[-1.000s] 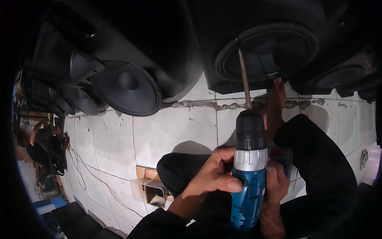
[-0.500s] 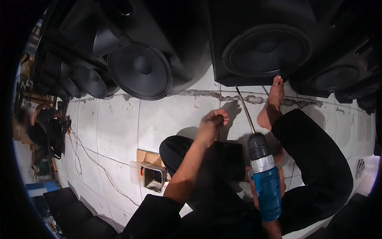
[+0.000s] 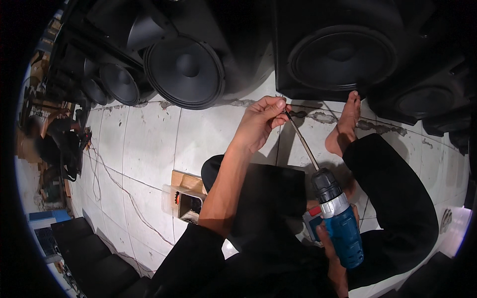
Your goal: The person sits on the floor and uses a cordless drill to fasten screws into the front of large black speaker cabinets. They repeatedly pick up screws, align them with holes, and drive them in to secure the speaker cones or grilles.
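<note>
My right hand [image 3: 328,243] grips a blue cordless drill [image 3: 343,233] with a black chuck and a silver collar. A long, thin screwdriver bit [image 3: 304,141] runs from the chuck up and to the left. At the bit's tip, my left hand [image 3: 261,121] is closed in a pinch. Something small and dark sits between its fingertips, too small to name. Just beyond the fingers stands a large black speaker cabinet [image 3: 283,54] with a round cone [image 3: 343,57].
More black speakers [image 3: 186,72] line the far side. A clear plastic container [image 3: 171,201] stands near my left knee beside a wooden piece [image 3: 186,180]. Cables [image 3: 131,208] trail over the white tiled floor [image 3: 149,149]. Another person [image 3: 54,139] sits at far left. My bare foot [image 3: 345,124] rests by the cabinet.
My left hand has moved up and right to the bit's tip and pinches there. The drill has shifted slightly right and tilted a little. The view has shifted slightly too.
</note>
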{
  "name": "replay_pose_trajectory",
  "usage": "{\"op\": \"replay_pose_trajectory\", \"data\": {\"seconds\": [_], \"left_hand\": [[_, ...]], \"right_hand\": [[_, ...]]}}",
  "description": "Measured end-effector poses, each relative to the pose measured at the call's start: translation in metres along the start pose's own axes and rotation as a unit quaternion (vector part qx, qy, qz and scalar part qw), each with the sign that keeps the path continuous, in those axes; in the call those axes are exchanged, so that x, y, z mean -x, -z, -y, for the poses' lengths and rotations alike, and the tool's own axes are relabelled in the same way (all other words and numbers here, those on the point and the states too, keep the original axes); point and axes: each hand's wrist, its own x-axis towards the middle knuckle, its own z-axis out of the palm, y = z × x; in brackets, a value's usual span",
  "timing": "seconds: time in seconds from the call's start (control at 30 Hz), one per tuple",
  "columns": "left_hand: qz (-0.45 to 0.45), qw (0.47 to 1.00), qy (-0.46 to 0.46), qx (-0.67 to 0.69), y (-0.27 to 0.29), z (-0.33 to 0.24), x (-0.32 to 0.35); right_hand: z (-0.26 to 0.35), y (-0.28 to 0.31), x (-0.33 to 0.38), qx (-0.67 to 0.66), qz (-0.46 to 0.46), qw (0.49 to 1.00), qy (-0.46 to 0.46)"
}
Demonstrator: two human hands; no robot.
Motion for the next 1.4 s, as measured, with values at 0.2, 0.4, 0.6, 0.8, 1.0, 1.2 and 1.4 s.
{"op": "replay_pose_trajectory", "data": {"seconds": [0.2, 0.4, 0.6, 0.8, 1.0, 1.2, 1.4], "left_hand": [[0.042, 0.998, 0.022, 0.028, 0.002, -0.006, 0.004], [0.060, 0.997, 0.038, 0.000, 0.013, -0.011, 0.004], [0.100, 0.988, 0.045, -0.112, 0.015, -0.026, 0.000], [0.109, 0.971, 0.111, -0.184, 0.037, -0.040, -0.008], [0.124, 0.954, 0.209, -0.174, 0.043, -0.005, -0.051], [0.151, 0.939, 0.226, -0.209, 0.030, 0.025, -0.099], [0.042, 0.986, 0.116, -0.115, 0.021, 0.067, -0.118]], "right_hand": [[-0.010, 0.001, 0.003, 0.028, 0.028, 0.999, 0.001], [-0.017, -0.004, 0.012, -0.093, 0.046, 0.989, -0.101], [-0.013, 0.009, 0.002, 0.018, 0.051, 0.998, -0.018], [-0.017, -0.004, -0.002, 0.060, 0.070, 0.995, -0.035], [-0.042, -0.025, -0.009, -0.067, 0.069, 0.995, 0.030], [-0.047, -0.038, -0.035, -0.199, 0.087, 0.957, -0.193], [-0.078, -0.077, -0.062, 0.117, 0.081, 0.981, 0.130]]}}
